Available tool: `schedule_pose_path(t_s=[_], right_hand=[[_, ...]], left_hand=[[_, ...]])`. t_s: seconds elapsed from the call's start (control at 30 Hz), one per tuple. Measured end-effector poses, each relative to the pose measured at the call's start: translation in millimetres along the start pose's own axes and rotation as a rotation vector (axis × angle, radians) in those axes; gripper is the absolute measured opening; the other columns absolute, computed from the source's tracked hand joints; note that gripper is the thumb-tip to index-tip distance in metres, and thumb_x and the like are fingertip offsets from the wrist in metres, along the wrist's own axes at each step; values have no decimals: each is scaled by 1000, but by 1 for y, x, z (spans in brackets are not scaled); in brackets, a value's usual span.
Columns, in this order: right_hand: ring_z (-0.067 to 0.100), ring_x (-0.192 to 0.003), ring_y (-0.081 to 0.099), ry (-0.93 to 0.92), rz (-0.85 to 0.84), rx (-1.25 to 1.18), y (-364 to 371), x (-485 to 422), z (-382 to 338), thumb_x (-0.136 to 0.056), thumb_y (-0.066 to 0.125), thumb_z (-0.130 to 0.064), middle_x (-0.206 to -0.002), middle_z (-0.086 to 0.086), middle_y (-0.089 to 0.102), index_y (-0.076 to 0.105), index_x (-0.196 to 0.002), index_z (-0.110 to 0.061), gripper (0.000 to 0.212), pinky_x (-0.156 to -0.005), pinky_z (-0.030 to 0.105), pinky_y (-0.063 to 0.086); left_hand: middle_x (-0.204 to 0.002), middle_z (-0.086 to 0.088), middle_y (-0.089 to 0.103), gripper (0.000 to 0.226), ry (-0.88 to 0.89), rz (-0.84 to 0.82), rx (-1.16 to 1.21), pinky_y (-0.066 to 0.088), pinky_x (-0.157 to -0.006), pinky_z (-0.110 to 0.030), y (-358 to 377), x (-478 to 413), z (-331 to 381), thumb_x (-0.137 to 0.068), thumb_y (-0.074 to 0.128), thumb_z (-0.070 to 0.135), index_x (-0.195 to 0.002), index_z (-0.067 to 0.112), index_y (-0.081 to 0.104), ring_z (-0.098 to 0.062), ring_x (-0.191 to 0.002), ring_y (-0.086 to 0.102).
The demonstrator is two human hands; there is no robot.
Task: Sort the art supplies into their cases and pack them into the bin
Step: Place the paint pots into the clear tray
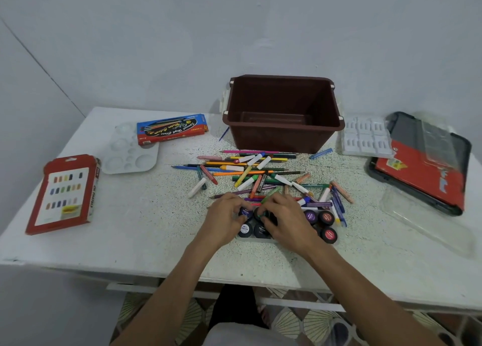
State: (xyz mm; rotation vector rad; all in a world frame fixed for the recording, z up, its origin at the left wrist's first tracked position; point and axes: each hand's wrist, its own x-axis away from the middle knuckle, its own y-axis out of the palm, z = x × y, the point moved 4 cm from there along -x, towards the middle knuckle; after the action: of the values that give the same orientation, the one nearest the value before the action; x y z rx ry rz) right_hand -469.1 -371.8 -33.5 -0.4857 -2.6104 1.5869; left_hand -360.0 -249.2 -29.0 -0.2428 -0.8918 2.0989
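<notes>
A pile of coloured pencils, crayons and markers (255, 171) lies loose on the white table, in front of an empty brown bin (283, 111). Near the front, several small poster paint jars (326, 218) with dark lids sit in a clear tray. My left hand (224, 220) pinches a dark-lidded jar at the tray's left end. My right hand (284, 218) grips a green-marked jar beside it, covering the tray's middle. A red oil pastel box (65, 194) lies at the left, a blue and red paint box (170, 129) behind it.
A white mixing palette (129, 152) lies beside the blue box. At the right are a white moulded insert (365, 137), a red and black case (422, 163) and a clear plastic lid (427, 225). A blue crayon (320, 153) lies by the bin.
</notes>
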Motion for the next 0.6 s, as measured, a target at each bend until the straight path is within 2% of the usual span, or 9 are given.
schedule_pose_path(t_s=[0.13, 0.23, 0.37, 0.47, 0.6], right_hand=[[22, -94, 46, 3, 5, 16, 1, 3, -1, -88, 67, -17, -103, -2, 54, 68, -102, -20, 14, -83, 35, 37], [20, -93, 43, 9, 14, 13, -1, 6, 0, -90, 65, -18, -102, -2, 53, 70, -105, -22, 16, -81, 36, 37], [15, -90, 38, -3, 39, 22, -9, 11, 3, -92, 62, -19, -101, -2, 54, 68, -118, -25, 27, -78, 30, 29], [20, -91, 42, 30, 67, 79, -17, 16, 11, -90, 64, -22, -100, 0, 56, 66, -118, -24, 28, -81, 36, 39], [24, -90, 48, 62, 63, 155, -19, 19, 17, -88, 66, -28, -95, -1, 57, 69, -111, -24, 24, -85, 42, 42]], left_hand=[[-111, 5, 56, 22, -9, -15, 32, 49, -92, -34, 1, 0, -4, -86, 72, 9, -102, 23, 74, -14, -99, 57], [-113, 8, 55, 23, 42, 8, 1, 46, -93, -29, 2, 4, -6, -89, 68, 10, -106, 25, 73, -10, -104, 55], [-114, 9, 54, 23, 168, 102, -132, 44, -95, -32, 10, 12, -10, -91, 63, 22, -113, 26, 69, -11, -109, 52], [-127, 5, 51, 32, 286, 184, -235, 39, -98, -31, 18, 20, -10, -93, 52, 36, -120, 23, 63, -14, -118, 46], [-143, 6, 46, 38, 445, 130, -289, 32, -107, -31, 30, 22, -6, -100, 44, 39, -133, 24, 56, -14, -131, 39]])
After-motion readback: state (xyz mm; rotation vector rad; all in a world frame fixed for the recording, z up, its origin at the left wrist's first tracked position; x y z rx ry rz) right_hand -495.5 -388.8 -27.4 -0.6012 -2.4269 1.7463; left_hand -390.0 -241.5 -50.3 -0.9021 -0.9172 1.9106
